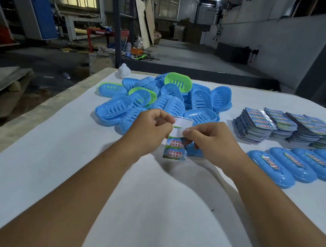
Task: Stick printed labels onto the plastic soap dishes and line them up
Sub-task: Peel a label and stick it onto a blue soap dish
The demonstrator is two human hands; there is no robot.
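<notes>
Both hands pinched one label strip [175,143] over the worktop [58,154]. The left hand [150,130] held its grip narrow, fingers curled on the white backing at the strip's top. The right hand [209,140] pinched the strip's right edge, thumb and fingertips closed on it. The strip hung down between them, two printed labels showing below the peeled white part.

A blue dish [194,150] lay just behind the right hand, mostly hidden by its fingers. Beyond the hands sat a loose pile of dishes [160,99], blue with a few green. To the right, label stacks [286,125] ran out of view at the edge. Nearer, a row of labelled dishes [291,166] lay side by side, also cut off on the right. The print was too small to read clearly.
</notes>
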